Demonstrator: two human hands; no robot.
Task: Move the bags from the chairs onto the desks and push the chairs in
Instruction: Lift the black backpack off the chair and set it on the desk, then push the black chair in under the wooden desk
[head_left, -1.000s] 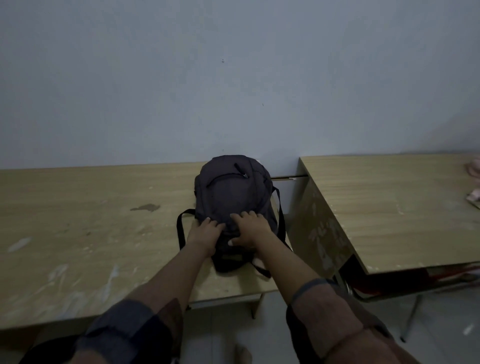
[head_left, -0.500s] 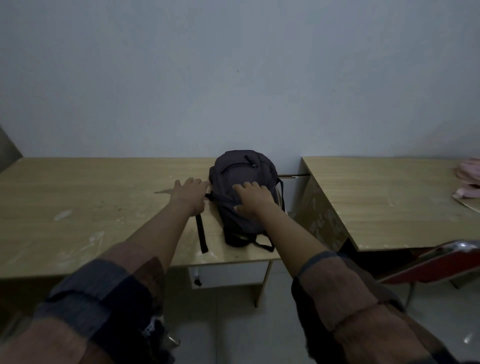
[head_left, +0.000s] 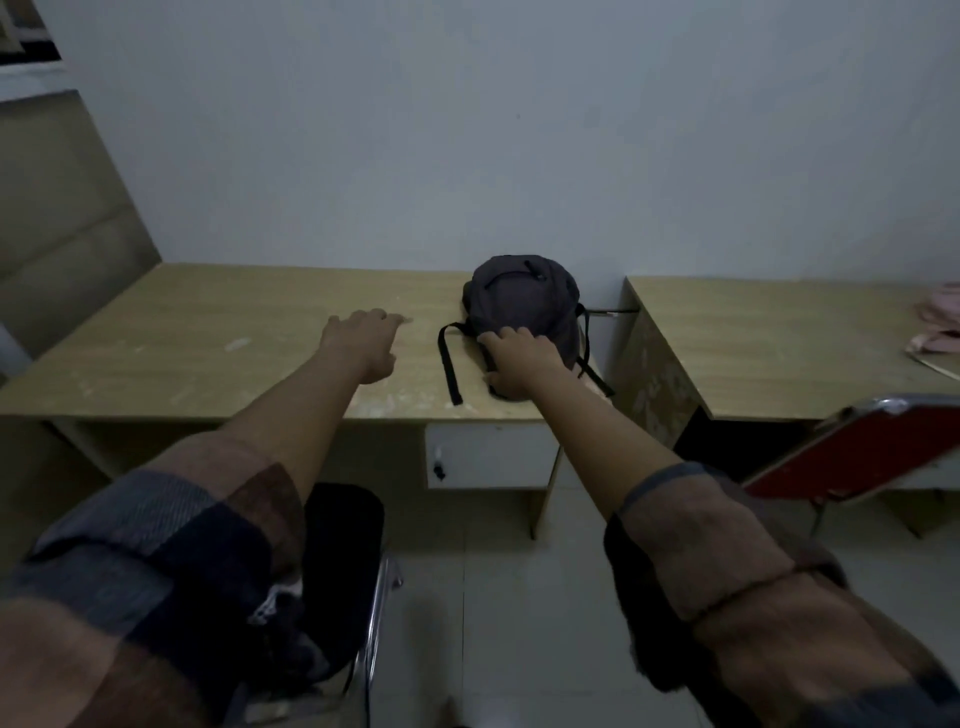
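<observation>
Dark grey backpack (head_left: 522, 299), light wood desk (head_left: 208, 332), red chair (head_left: 852, 452), black chair (head_left: 340, 571)

Desks: two, the left desk (head_left: 208, 343) at frame centre-left and the right desk (head_left: 769, 353). Bags: two, a dark backpack (head_left: 522, 301) and a pink bag (head_left: 943, 322) at right edge. Chairs: two, a black chair (head_left: 343, 582) at bottom and a red chair (head_left: 852, 452). Hands: two.

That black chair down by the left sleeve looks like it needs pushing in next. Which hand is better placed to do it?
Probably the left hand: it rests free on the desk, above the black chair. The right hand is on the backpack, farther from the chair.
</observation>
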